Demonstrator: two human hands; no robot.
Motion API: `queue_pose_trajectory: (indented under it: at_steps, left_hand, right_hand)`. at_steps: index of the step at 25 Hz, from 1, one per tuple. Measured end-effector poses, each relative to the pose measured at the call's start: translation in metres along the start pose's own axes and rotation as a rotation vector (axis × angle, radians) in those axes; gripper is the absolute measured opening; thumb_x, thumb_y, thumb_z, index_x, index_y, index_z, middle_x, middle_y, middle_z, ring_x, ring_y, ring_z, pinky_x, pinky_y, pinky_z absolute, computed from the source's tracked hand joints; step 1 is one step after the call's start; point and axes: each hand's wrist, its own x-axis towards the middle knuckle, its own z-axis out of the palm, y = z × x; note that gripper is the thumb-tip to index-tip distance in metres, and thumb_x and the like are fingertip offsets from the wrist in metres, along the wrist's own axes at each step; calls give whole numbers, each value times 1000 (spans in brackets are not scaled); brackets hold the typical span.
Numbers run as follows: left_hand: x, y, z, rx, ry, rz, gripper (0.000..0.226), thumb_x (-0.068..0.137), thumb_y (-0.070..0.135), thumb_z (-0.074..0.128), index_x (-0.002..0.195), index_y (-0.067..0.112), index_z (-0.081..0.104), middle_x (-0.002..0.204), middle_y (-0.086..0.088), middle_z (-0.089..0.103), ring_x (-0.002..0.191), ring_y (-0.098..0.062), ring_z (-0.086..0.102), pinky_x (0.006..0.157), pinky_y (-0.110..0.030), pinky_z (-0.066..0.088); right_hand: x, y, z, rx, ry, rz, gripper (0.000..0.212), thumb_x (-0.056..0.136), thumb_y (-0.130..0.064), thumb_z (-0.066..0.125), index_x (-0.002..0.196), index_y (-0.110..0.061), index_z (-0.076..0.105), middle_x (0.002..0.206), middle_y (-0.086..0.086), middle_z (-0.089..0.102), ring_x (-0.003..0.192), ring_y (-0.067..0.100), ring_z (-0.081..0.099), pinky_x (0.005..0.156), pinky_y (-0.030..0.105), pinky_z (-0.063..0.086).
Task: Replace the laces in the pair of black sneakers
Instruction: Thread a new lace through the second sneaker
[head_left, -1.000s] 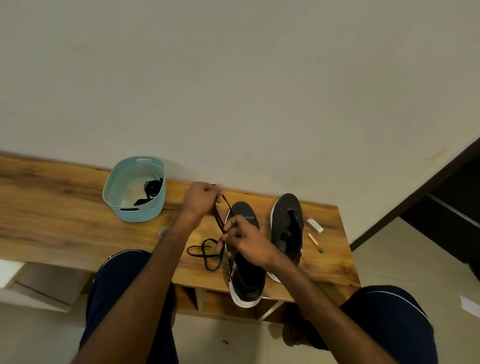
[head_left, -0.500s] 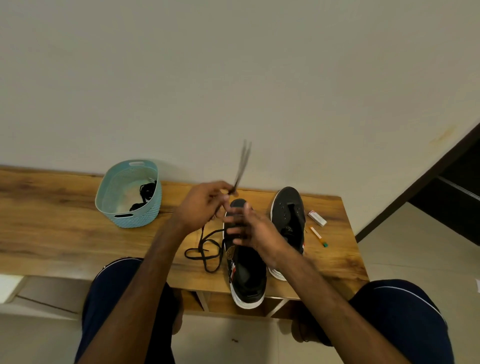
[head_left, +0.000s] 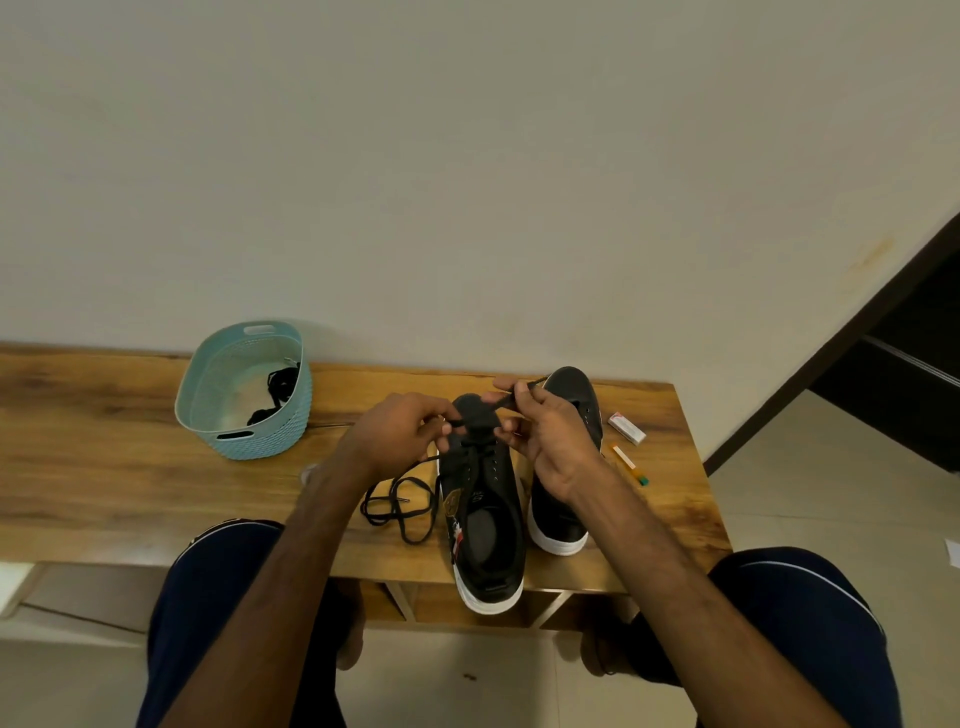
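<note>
both hands pinch lace ends, left hand and right hand pulling the black lace even across the near sneaker toe eyelets

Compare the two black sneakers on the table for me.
The sneaker being laced has a black lace through its front eyelets; the second sneaker shows none. The sneaker being laced overhangs the front edge of the table; the second sneaker sits fully on it. Both are black with white soles, toes toward the wall.
</note>
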Motion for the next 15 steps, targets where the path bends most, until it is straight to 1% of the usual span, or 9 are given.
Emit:
queue_pose_trajectory:
  at_steps: [3, 5, 7, 8, 10, 11, 12, 14, 15]
  left_hand:
    - [1, 3, 4, -38, 109, 19, 25, 103, 24, 47, 122, 23, 62, 111, 4, 67, 99, -9, 61, 82, -28, 51]
    - [5, 8, 11, -294, 148, 84, 27, 104, 24, 45, 124, 20, 63, 117, 3, 67, 109, -12, 62, 92, -33, 52]
    - [9, 19, 22, -548, 118, 76, 24, 104, 22, 46, 118, 16, 65, 109, -3, 70, 102, -15, 65, 91, -34, 53]
    - [10, 25, 26, -637, 117, 43, 21, 104, 21, 47, 112, 14, 66, 98, -4, 71, 90, -16, 66, 84, -33, 54]
    - [10, 34, 31, -677, 155, -13, 20, 103, 20, 48, 100, 15, 67, 76, 3, 66, 68, -10, 60, 69, -27, 52]
    - [11, 34, 31, -656, 169, -26, 21, 103, 20, 49, 97, 16, 69, 73, 5, 66, 64, -11, 59, 64, -28, 52]
    - [13, 31, 31, -627, 173, -36, 21, 102, 21, 51, 97, 15, 70, 76, 3, 68, 66, -16, 63, 64, -32, 54]
    - [14, 25, 28, -533, 175, -55, 21, 100, 26, 55, 98, 15, 72, 89, -4, 72, 81, -28, 68, 70, -41, 56]
    - [14, 23, 28, -476, 178, -58, 21, 100, 27, 56, 95, 16, 73, 90, -3, 72, 84, -25, 69, 72, -42, 56]
  right_hand:
    - [-6, 7, 7, -230, 19, -95, 27, 104, -26, 49, 112, -14, 72, 100, -1, 75, 70, 9, 57, 76, 27, 52]
    - [-10, 12, 12, -305, -14, -153, 27, 104, -28, 49, 117, -21, 72, 104, -7, 74, 82, 7, 63, 81, 27, 50]
    - [-11, 15, 17, -276, -61, -197, 28, 105, -27, 48, 123, -24, 69, 120, -7, 70, 101, 6, 66, 83, 25, 50]
    - [-11, 16, 18, -263, -81, -214, 29, 105, -25, 47, 126, -24, 67, 126, -6, 66, 106, 5, 65, 80, 22, 51]
    - [-13, 15, 19, -240, -105, -222, 31, 105, -21, 47, 131, -21, 64, 128, -2, 65, 101, 6, 67, 73, 17, 53]
    - [-13, 15, 19, -226, -99, -220, 31, 104, -18, 48, 130, -18, 64, 123, 0, 68, 96, 7, 69, 71, 17, 53]
    - [-13, 16, 16, -218, -74, -231, 29, 103, -15, 51, 128, -15, 66, 116, 0, 71, 93, 9, 71, 70, 18, 55]
    - [-10, 16, 9, -257, 4, -305, 23, 98, -9, 58, 117, -9, 71, 106, 2, 74, 93, 15, 73, 73, 23, 57]
    - [-9, 17, 7, -285, 39, -345, 20, 96, -7, 61, 112, -7, 73, 102, 4, 75, 92, 16, 73, 74, 24, 58]
